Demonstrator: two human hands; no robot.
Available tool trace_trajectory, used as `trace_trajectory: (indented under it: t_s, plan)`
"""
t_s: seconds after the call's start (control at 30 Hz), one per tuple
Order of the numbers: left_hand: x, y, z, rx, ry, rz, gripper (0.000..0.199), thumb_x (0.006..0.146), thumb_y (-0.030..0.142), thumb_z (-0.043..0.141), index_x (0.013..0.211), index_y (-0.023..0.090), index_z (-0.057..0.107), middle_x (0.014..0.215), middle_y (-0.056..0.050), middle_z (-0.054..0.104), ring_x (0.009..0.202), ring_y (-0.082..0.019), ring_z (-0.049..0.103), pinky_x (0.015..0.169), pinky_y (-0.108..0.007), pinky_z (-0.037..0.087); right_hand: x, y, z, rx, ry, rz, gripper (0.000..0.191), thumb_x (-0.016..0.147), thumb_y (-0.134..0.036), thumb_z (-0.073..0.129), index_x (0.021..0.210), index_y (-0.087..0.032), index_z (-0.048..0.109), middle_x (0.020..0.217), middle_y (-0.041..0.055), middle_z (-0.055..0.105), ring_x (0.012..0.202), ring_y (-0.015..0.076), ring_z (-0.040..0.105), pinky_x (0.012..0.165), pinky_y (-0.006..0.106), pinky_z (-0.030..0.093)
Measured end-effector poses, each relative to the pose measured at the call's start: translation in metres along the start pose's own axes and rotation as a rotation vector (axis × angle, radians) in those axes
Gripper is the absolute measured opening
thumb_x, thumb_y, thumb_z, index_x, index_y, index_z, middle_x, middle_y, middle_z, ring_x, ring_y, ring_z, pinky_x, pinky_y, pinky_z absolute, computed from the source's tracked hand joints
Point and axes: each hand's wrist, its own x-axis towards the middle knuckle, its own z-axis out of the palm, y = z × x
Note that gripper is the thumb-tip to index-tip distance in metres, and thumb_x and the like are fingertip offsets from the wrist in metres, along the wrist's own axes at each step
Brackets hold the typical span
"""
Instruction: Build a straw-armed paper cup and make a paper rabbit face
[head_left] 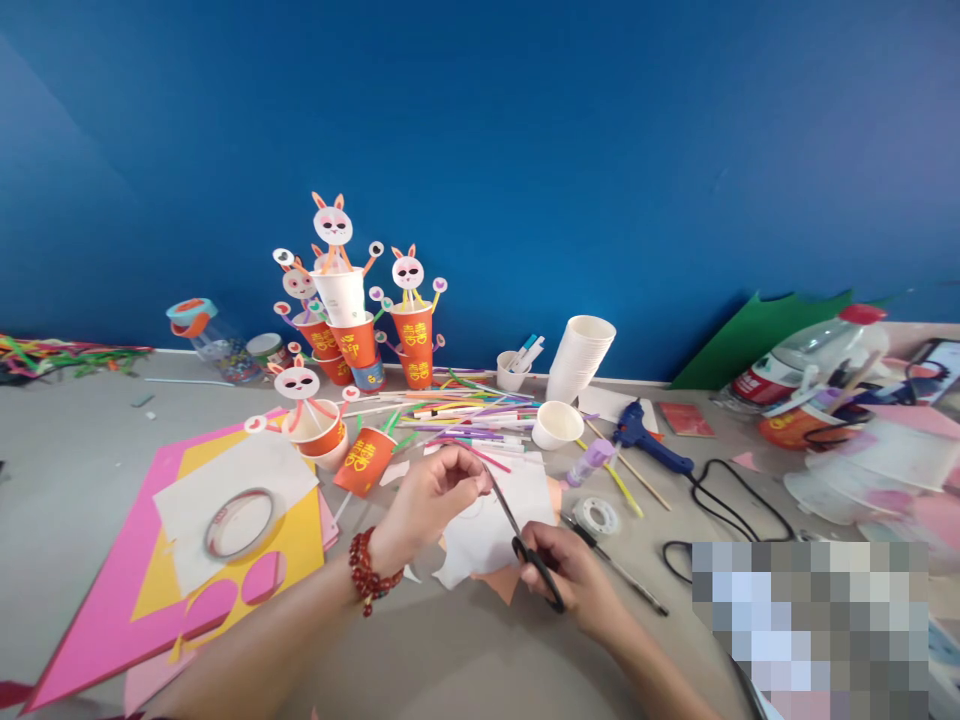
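My right hand (568, 572) grips black-handled scissors (508, 515), with fingers in the loops and the blades pointing up and left. The blade tips reach the fingertips of my left hand (441, 490), which is pinched closed; what it holds is too small or hidden to make out. A string of reddish-brown beads (367, 570) circles the left wrist. Beneath both hands lies a white paper sheet (480, 545) with an uneven edge, and orange paper (499, 583) shows under it. An orange paper cup (364, 460) lies tilted beside the left hand.
Rabbit-faced paper cups (341, 300) stand stacked at the back left. Pink card (97, 590) with a tape roll (240, 523) lies left. Right are a glue stick (590, 462), clear tape (598, 516), a blue glue gun (645, 440), its black cord, stacked white cups (581, 360) and a bottle (810, 360).
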Motion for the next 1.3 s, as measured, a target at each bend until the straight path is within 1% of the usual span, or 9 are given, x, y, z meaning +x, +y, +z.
trace_trajectory:
  t_s: [0.27,0.57,0.9,1.07,1.3]
  plan:
    - [-0.0004,0.0014,0.0003,-0.004,0.006,-0.008,0.009,0.084,0.023,0.061,0.078,0.016,0.058,0.081,-0.002,0.062,0.074,-0.013,0.054,0.067,-0.025,0.043,0.0006,0.0002,-0.0003,-0.029,0.007,-0.016,0.060,0.076,-0.077,0.057,0.065,-0.023,0.034,0.060,-0.0059,0.032,0.055,0.0110,0.027,0.050,0.025,0.019]
    - [-0.0004,-0.0010,-0.0002,-0.027,0.003,0.002,0.008,0.083,0.022,0.061,0.078,0.016,0.058,0.080,-0.002,0.062,0.075,-0.013,0.055,0.068,-0.025,0.044,-0.0006,-0.0025,-0.0004,-0.028,0.002,-0.008,0.060,0.076,-0.077,0.057,0.064,-0.023,0.033,0.059,-0.0060,0.031,0.056,0.0110,0.026,0.050,0.025,0.019]
    - [0.0001,0.0017,0.0002,-0.049,0.024,-0.021,0.005,0.081,0.021,0.059,0.079,0.017,0.058,0.079,-0.001,0.062,0.075,-0.013,0.055,0.069,-0.025,0.043,-0.0006,0.0021,0.0008,-0.023,0.004,0.000,0.061,0.075,-0.078,0.057,0.064,-0.023,0.035,0.058,-0.0061,0.032,0.054,0.0105,0.025,0.049,0.025,0.018]
    - [0.0007,0.0015,-0.0001,-0.063,0.018,-0.031,0.006,0.080,0.021,0.060,0.078,0.016,0.057,0.079,-0.001,0.062,0.075,-0.013,0.055,0.069,-0.025,0.043,-0.0018,0.0015,0.0013,-0.027,0.009,-0.013,0.061,0.075,-0.078,0.058,0.063,-0.023,0.034,0.058,-0.0061,0.032,0.054,0.0104,0.025,0.049,0.025,0.018]
    - [0.0019,0.0006,-0.0019,-0.012,-0.022,-0.038,0.005,0.080,0.019,0.061,0.078,0.015,0.060,0.078,-0.002,0.064,0.075,-0.013,0.058,0.071,-0.025,0.046,-0.0010,0.0025,0.0010,0.043,-0.034,0.002,0.060,0.074,-0.076,0.061,0.065,-0.022,0.037,0.059,-0.0058,0.035,0.055,0.0103,0.027,0.049,0.024,0.019]
